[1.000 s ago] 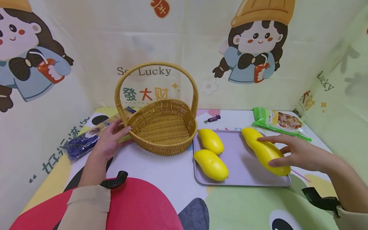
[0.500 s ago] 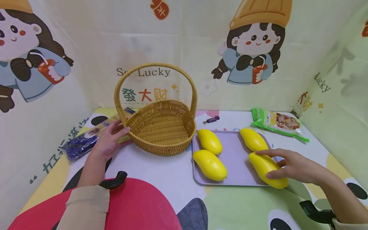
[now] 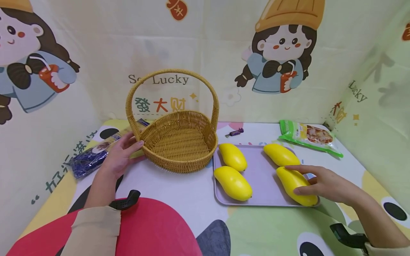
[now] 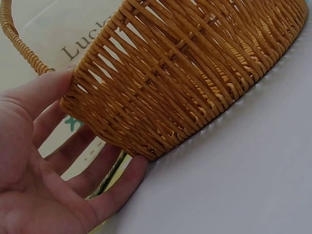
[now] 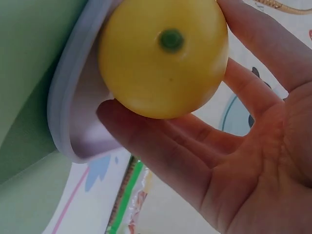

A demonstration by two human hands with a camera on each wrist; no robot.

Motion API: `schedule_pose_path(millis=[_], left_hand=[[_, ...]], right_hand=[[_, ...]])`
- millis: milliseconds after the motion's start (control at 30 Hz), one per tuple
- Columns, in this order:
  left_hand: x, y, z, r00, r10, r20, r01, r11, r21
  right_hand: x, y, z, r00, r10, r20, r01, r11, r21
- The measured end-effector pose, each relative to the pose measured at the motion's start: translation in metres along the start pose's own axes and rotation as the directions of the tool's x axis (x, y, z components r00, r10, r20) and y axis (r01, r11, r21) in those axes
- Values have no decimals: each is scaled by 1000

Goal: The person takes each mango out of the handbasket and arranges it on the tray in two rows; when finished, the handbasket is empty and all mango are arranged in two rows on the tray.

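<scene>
My left hand (image 3: 120, 156) holds the left side of a wicker basket (image 3: 180, 165) with a tall arched handle. In the left wrist view the thumb lies at the rim of the basket (image 4: 170, 73), with the fingers around its end. Nothing lies inside the basket. On the right, my right hand (image 3: 328, 185) grips a yellow mango (image 3: 293, 185) at the front right of a lilac tray (image 3: 261, 177). The right wrist view shows the green stem end of this mango (image 5: 146, 68) between thumb and fingers. Another mango (image 3: 282, 154) lies right behind it.
Two more mangoes, a rear one (image 3: 232, 157) and a front one (image 3: 233, 183), lie at the tray's left side, close to the basket. A wrapped candy (image 3: 235, 132) lies behind the tray. A green food packet (image 3: 315, 137) is at back right, a blue-and-gold packet (image 3: 93, 156) at left.
The right hand has brought its mango toward the tray's front right, lower and slightly left of before. The mango behind it now shows separately. The left hand stays at the basket.
</scene>
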State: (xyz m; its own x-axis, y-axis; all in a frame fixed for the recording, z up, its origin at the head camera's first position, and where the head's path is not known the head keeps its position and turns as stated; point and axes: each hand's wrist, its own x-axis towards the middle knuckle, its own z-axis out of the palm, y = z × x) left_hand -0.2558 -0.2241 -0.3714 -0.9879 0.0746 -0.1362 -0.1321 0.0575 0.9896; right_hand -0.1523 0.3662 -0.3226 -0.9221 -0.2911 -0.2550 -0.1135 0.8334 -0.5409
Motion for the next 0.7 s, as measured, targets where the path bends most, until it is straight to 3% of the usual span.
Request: schedule_pose_path(millis=[433,567,700], left_hand=[[1,1,-5,1000,-9,10,9,1000,24],[-3,5,-9,1000,1,24,-3,995,99],[-14,13,-18,998,27,51,-38,974,225]], right_hand=[[-3,-4,-7,998,-13,55,11,1000,26],[-5,-7,-10,998,4,67,-5,1000,23],[-10,-10,-11,1000,-25,15,26,999,-48]])
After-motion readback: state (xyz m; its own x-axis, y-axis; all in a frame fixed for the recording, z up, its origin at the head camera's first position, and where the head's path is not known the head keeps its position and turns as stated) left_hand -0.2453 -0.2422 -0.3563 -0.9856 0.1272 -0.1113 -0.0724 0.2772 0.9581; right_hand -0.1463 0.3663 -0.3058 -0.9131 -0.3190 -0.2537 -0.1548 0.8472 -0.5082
